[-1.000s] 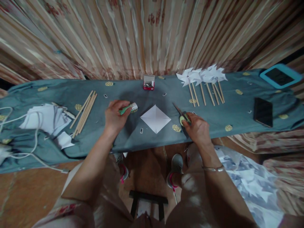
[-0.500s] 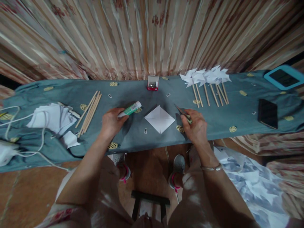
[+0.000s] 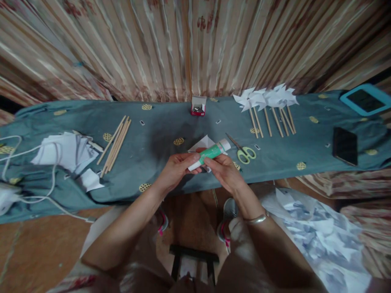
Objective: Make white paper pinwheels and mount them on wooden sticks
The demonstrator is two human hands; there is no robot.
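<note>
A green and white glue stick (image 3: 210, 153) is held at a tilt in front of me. My left hand (image 3: 180, 166) grips its lower left end, and my right hand (image 3: 225, 167) pinches it near the middle. Beneath them lies a white paper square (image 3: 205, 142), turned cornerwise and mostly hidden by the hands and the glue stick. Scissors (image 3: 244, 152) with pale green handles rest on the cloth, just beyond my right hand.
Wooden sticks (image 3: 117, 144) and a stack of white paper (image 3: 65, 152) lie to the left, near a white cable (image 3: 55, 179). A red box (image 3: 198, 109) of small metal pieces stands at the back. Paper pinwheels (image 3: 265, 99), a phone (image 3: 345, 145) and a blue-framed device (image 3: 366, 99) are on the right.
My right hand has let go of the scissors, which now lie on the cloth. My left hand brought the glue stick rightward over the paper, and my right hand has taken hold of it too.
</note>
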